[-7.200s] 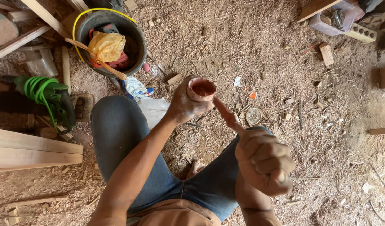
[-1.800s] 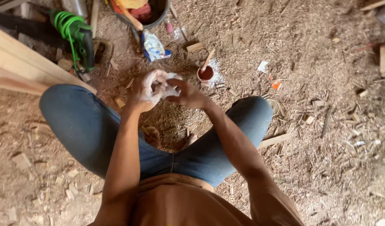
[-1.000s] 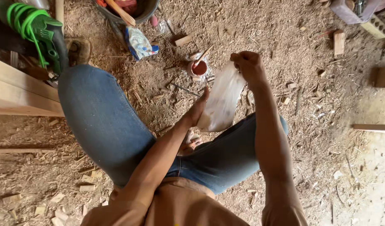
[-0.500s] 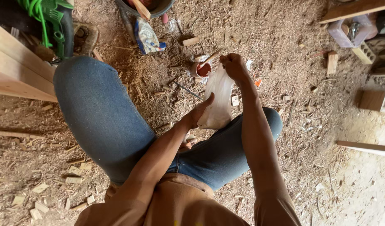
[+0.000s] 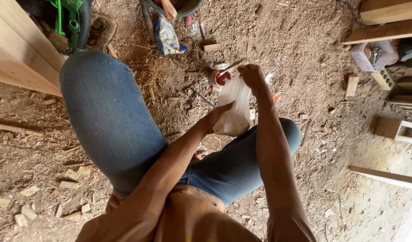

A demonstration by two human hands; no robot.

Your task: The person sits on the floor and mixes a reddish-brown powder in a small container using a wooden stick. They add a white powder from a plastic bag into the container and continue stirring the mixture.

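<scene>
I sit on a sawdust-covered floor in blue jeans. A whitish plastic bag [image 5: 235, 107] hangs stretched between my hands. My right hand [image 5: 251, 76] pinches its top edge up high, and my left hand [image 5: 216, 117] grips its lower side near my knee. Just beyond the bag, a small cup of dark red liquid [image 5: 219, 77] stands on the ground with a thin wooden stick [image 5: 233, 65] resting in it.
A dark bucket [image 5: 175, 5] and a blue-and-white packet [image 5: 167, 37] lie at the top. A green power tool [image 5: 67, 15] and pale wooden planks [image 5: 17, 54] are at the left. Wood blocks, a purple tray [image 5: 372, 54] and boards sit at the right.
Seconds ago I held the cup and the stick; the cup now stands on the ground. Both hands have taken up the plastic bag and stretched it out vertically.
</scene>
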